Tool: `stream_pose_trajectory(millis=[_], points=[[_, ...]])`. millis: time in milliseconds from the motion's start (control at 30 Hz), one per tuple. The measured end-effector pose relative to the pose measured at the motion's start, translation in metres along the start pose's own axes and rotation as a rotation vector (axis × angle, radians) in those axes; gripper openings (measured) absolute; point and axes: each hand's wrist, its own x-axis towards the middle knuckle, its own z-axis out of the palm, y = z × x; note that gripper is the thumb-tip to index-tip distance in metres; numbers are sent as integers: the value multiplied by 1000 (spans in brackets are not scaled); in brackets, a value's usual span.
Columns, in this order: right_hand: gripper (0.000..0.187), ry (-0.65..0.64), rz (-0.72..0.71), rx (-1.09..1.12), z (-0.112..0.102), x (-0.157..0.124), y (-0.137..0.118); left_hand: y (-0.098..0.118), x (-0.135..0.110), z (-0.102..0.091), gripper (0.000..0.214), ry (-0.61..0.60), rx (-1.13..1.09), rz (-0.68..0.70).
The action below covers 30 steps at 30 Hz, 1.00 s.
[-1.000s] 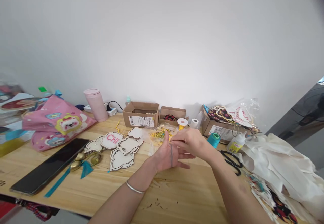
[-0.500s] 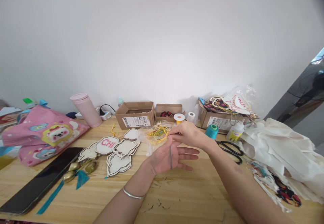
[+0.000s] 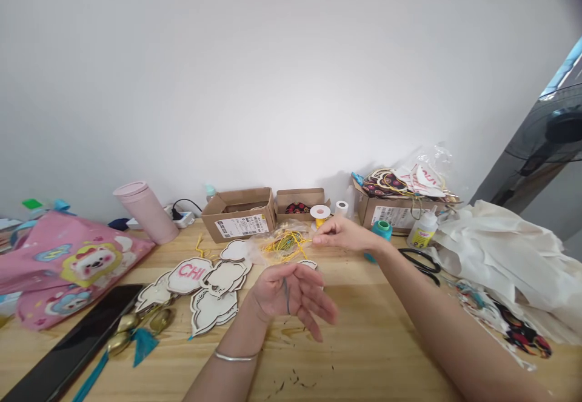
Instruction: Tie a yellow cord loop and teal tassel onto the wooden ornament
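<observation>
My left hand (image 3: 291,293) hovers palm-up over the wooden table (image 3: 364,341), fingers loosely curled, with a thin grey-blue thread (image 3: 286,285) lying across the palm. My right hand (image 3: 343,234) reaches forward with its fingertips pinched at the edge of a tangle of yellow cord (image 3: 285,243) in a clear plastic bag. What the pinch holds is too small to make out. White wooden cut-out shapes (image 3: 213,281), one lettered "CHI", lie left of my left hand.
Two open cardboard boxes (image 3: 240,220) and thread spools (image 3: 320,213) stand at the back. A teal spool (image 3: 381,229), glue bottle (image 3: 422,232) and black scissors (image 3: 421,261) sit right, beside white fabric (image 3: 504,256). A pink cup (image 3: 145,211), pink bag (image 3: 73,262) and phone (image 3: 68,347) lie left.
My right hand has pulled away from my left and moved forward to the yellow cord. My left hand has dropped lower and curled its fingers. The view has shifted right.
</observation>
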Motion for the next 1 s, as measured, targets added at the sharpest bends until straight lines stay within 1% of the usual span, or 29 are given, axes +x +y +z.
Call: stream_pose_trajectory(millis=[67,100,133,167,267,333,367,433,533,567,600,633,700,767,800,867,900,933,1000], points=[[32,-80,-1,1,6,3,3,1,-2,-1,48,46,23,48],[32,-96,-7,30,7,4,3,2,-3,-1,48,66,37,71],[32,-78,-14,85,6,4,4,3,-2,-2,48,76,48,91],[32,-21,-21,160,4,3,4,4,-2,-2,48,81,54,104],[33,240,-32,400,-10,-9,0,5,0,-3,49,84,54,122],[31,376,-22,476,-22,-24,-4,5,1,-4,49,82,44,134],[29,435,-12,474,-29,-34,-7,6,1,-5,50,84,38,145],[28,568,15,396,-40,-54,-19,6,0,-7,53,99,25,180],[37,802,-8,224,-47,-75,-51,7,-3,-8,57,109,18,211],[39,846,-38,190,-46,-77,-61,6,-4,-7,58,93,20,202],[40,855,-66,166,-45,-75,-70,5,-5,-7,58,70,22,185],[41,829,-76,140,-42,-71,-75,4,-6,-7,59,47,19,166],[40,701,-31,34,-37,-58,-73,-2,-9,-7,61,24,-7,140],[36,553,83,-169,-34,-44,-54,-7,-12,-10,62,47,-54,148],[31,509,144,-307,-34,-38,-43,-9,-13,-13,63,74,-76,160],[20,531,237,-552,-35,-31,-24,-11,-15,-18,64,144,-111,210],[18,582,258,-632,-37,-29,-20,-12,-15,-20,63,185,-125,245],[17,651,260,-674,-37,-28,-19,-11,-15,-21,61,221,-138,280],[24,782,199,-636,-34,-26,-26,-11,-13,-20,55,249,-151,323]])
